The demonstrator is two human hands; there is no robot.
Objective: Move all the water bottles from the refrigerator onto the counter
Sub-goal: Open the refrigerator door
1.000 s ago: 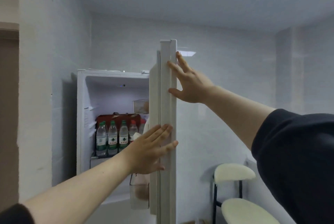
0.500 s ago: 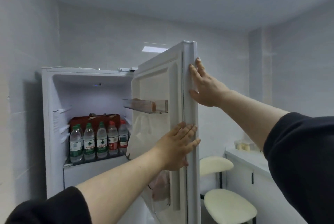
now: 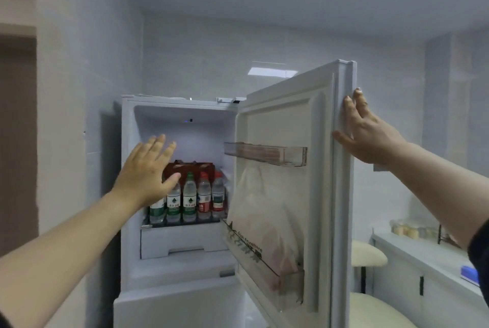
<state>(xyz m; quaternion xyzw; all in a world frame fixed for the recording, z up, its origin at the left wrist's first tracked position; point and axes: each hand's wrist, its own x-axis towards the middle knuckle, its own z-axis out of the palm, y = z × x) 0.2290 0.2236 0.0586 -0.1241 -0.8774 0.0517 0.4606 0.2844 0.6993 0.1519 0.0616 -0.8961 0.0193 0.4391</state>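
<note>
Inside the open refrigerator (image 3: 132,195), a row of water bottles (image 3: 189,202) is standing on a shelf in front of a red box (image 3: 190,167). The left hand (image 3: 146,172) is reaching toward them, fingers spread, holding nothing. The right hand (image 3: 366,133) is pressing flat against the door (image 3: 285,126) edge, gripping nothing. The counter (image 3: 423,251) is sitting at far right.

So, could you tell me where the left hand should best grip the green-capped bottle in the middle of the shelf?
Probably around the body of the green-capped bottle, from the open front: it stands upright, hemmed in by neighbours. The left hand is open.
</note>
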